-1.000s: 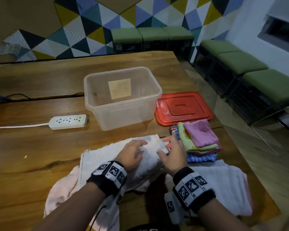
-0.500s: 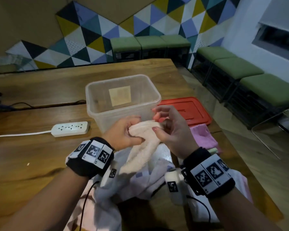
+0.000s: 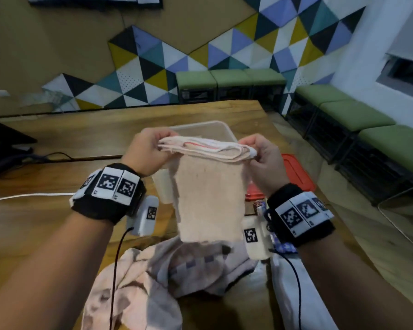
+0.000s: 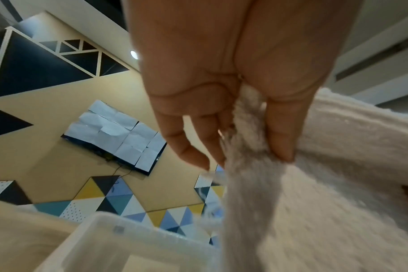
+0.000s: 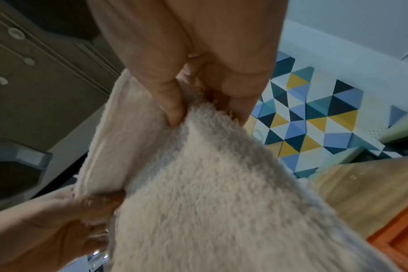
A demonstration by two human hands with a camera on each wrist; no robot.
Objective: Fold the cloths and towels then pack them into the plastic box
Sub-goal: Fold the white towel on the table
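Both forearms reach up from the lower corners of the head view toward the frame's middle, each wrist wrapped in a black band with black-and-white marker tiles. The left hand (image 3: pixel 146 151) sits left of centre, fingers curled and thumb pressed down, pinching one end of a pale pink towel (image 3: pixel 209 196). The right hand (image 3: pixel 265 160) sits right of centre at much the same height, thumb and fingers pinching the other end. The hands are apart, knuckles toward the camera.
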